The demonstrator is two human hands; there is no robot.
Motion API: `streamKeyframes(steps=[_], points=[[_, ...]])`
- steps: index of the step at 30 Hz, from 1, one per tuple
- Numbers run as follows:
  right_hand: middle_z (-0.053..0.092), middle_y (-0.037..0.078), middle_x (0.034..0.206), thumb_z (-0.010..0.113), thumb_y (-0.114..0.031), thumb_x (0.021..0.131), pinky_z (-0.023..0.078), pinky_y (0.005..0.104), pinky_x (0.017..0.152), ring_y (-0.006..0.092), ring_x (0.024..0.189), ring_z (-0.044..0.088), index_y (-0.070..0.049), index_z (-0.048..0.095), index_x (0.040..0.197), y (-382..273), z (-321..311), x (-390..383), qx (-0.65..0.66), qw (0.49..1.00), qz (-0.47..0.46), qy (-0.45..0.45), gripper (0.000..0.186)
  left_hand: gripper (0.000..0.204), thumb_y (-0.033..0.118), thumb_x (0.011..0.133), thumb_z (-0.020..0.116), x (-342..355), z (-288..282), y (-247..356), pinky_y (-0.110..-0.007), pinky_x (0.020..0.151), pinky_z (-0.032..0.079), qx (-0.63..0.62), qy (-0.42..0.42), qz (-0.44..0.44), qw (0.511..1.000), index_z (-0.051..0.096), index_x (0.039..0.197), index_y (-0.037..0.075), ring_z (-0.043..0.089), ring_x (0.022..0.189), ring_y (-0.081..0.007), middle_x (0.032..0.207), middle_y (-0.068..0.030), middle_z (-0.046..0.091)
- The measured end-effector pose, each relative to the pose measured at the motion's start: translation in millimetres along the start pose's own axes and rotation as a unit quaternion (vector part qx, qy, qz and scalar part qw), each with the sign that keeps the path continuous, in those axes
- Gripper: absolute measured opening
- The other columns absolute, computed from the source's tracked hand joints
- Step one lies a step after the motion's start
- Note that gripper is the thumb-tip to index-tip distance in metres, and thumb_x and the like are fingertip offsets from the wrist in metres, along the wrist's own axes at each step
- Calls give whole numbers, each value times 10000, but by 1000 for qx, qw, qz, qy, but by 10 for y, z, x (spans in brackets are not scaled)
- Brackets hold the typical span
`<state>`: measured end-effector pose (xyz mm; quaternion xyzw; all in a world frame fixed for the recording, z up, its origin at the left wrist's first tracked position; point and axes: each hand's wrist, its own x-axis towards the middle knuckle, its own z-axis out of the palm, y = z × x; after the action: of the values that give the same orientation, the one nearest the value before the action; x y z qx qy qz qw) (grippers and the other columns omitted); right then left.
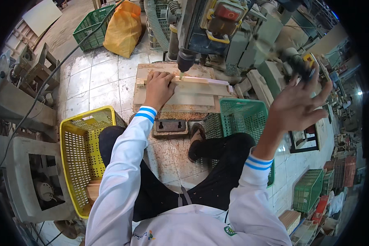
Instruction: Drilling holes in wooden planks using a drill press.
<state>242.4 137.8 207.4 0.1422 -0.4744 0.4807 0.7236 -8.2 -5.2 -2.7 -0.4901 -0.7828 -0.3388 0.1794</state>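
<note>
Left grip [158, 89] half-curled holding slim pale-wood strip [197, 80], right grip [298, 107] spread, hold unclear: slipping toward black drill [186, 60] could cut you.

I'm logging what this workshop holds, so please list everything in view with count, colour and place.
Drill: one, dark, top centre
Strip: at least one, pale wood, under the drill
Board: one, pale wood, beneath the strip
Knob: one, dark, blurred, upper right
Yellow crate: one, left
Wood pieces: count unclear, brown, in the yellow crate
Green crates: at least three, upper left, right of centre, lower right
Sack: one, orange, upper left
Hose: one, grey, top
Cable: one, black, left
Far-right clutter: too small to itemise
Sleeves: two, white with blue bands, below
Left hand: one, bare, on the strip
Right hand: one, bare, at the knob
</note>
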Motion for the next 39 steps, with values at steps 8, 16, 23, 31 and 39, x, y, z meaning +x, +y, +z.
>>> streamKeyframes(steps=[8,16,23,31,39], points=[[600,160,1275,358,-481,1058,438,429,997,254,1175,571,-33,476,1378,254,-490,-583,-199,928,289,121,563,237,203,823,692,38,-48,0,-427,1034,378,3,-38,-7,999,713,1003,51,599,1079,-269,1060,-109,689],[657,84,1111,491,-331,1047,464,353,919,175,1020,616,-41,574,1254,9,-972,-1054,-241,907,319,134,365,142,169,824,685,-20,-586,418,-424,923,466,74,-126,26,989,675,859,32,634,994,-315,1024,-141,680],[685,56,944,536,-209,1030,506,295,781,137,839,641,-30,646,1121,-78,-1061,-1333,-229,893,372,106,230,315,275,1034,487,-515,-523,1085,-354,725,497,-684,-350,-491,409,569,1153,-4,571,723,-187,816,-39,567],[678,60,872,536,-184,1023,513,285,793,137,797,641,-13,656,1097,-131,-904,-1513,-257,860,441,6,221,306,290,1072,385,-793,-388,1377,-344,783,501,-725,-243,-571,299,551,1156,47,554,727,-176,809,-29,558],[698,202,900,683,-273,891,532,429,677,361,803,694,-50,434,1405,-470,-479,-1873,-401,710,508,-277,614,183,103,992,556,-864,-292,1470,-233,746,482,-728,-171,-433,504,606,1155,35,613,852,-97,963,-3,645]])
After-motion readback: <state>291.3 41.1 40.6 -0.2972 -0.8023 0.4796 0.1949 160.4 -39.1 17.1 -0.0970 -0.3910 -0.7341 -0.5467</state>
